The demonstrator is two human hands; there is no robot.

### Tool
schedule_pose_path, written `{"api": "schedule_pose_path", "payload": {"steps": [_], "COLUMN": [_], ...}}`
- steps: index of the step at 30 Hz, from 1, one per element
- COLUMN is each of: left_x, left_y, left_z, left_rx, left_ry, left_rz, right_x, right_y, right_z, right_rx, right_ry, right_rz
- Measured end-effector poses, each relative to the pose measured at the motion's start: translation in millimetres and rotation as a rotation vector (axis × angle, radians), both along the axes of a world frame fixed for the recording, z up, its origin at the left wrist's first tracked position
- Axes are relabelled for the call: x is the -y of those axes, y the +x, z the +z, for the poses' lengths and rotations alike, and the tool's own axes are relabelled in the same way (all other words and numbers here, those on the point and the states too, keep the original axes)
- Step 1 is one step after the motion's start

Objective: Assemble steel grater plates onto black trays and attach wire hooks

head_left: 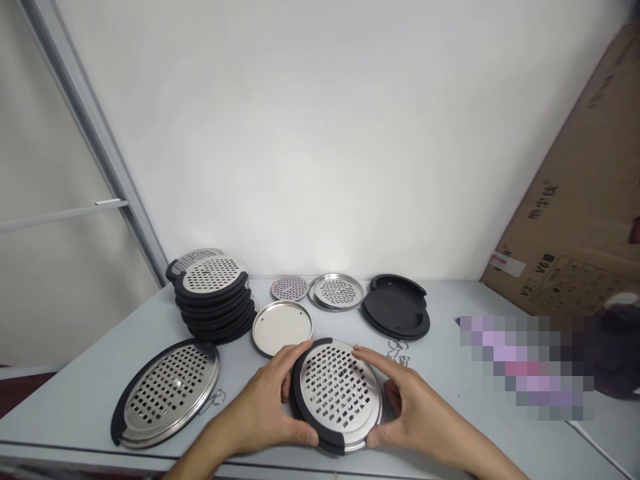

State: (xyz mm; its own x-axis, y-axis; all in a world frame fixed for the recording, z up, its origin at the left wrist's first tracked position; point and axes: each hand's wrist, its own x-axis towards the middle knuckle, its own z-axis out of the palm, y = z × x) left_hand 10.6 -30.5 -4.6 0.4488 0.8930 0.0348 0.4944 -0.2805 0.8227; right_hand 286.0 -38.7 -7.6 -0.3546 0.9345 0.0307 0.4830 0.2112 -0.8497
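Note:
A round metal grater (341, 387) with a black holder around its left side sits near the front of the table, between my two hands. My left hand (265, 407) grips the black edge, its thumb at the lower rim. On the opposite side my right hand (415, 407) curls round the metal rim, with the forefinger at the upper edge and the thumb at the lower right. Just behind lies a shallow metal dish (283, 327). Small wire clips (397, 348) lie beyond my right hand. Another grater with a black rim (167, 390) rests at the left, a small wire ring (219, 397) beside it.
A stack of black-rimmed graters (215, 307) stands at the back left. Along the wall are a perforated disc (289, 288), metal grater plates (338, 291) and black holders (397, 310). A cardboard box (570, 200) leans at the right, near a blurred-out object (525, 367).

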Motion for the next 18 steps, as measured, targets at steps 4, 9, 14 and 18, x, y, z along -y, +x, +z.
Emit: {"api": "schedule_pose_path", "payload": {"steps": [4, 9, 14, 18], "left_x": [0, 0, -9, -30], "left_y": [0, -3, -1, 18], "left_z": [1.5, 7.7, 37.2, 53.7], "left_rx": [-0.016, -0.110, -0.238, -0.265], "left_ry": [-0.003, -0.005, 0.123, 0.197], "left_rz": [-0.021, -0.071, -0.118, -0.030], "right_x": [-2, -4, -31, -72], "right_y": [3, 12, 37, 52], "right_z": [-7, -8, 30, 52], "right_rx": [0.035, 0.118, 0.226, 0.418], "right_ry": [0.036, 0.053, 0.056, 0.139], "right_rz": [0.020, 0.077, 0.063, 0.100]}}
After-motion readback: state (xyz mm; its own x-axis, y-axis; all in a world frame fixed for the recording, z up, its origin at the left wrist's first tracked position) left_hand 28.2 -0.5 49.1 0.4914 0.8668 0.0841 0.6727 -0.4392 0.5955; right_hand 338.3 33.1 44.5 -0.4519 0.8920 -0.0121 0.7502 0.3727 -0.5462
